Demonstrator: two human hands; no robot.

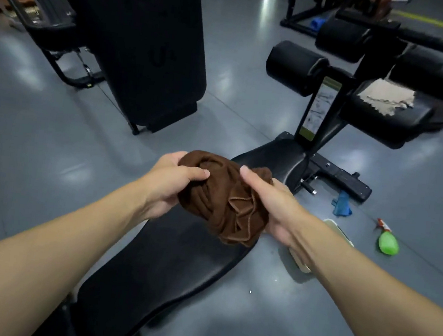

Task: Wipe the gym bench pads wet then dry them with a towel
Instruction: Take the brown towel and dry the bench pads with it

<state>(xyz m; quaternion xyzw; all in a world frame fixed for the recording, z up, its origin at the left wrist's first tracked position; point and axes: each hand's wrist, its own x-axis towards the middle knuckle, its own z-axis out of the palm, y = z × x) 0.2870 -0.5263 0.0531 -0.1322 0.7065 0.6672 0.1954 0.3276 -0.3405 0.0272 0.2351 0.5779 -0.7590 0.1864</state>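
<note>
A bunched brown towel (222, 198) hangs above the long black bench pad (166, 266), which runs from the bottom left up toward the centre. My left hand (169, 181) grips the towel's left side, thumb on top. My right hand (268, 203) grips its right side. The bench's smaller seat pad (273, 159) lies just beyond the towel. Farther right, a beige cloth (386, 96) lies on another black pad (394, 123) below several black roller pads (294, 66).
A green spray bottle (387, 240) and a blue cloth (342, 205) lie on the grey floor to the right. A pale tray-like object (339, 229) sits partly behind my right forearm. A tall black machine (145, 45) stands at the back left.
</note>
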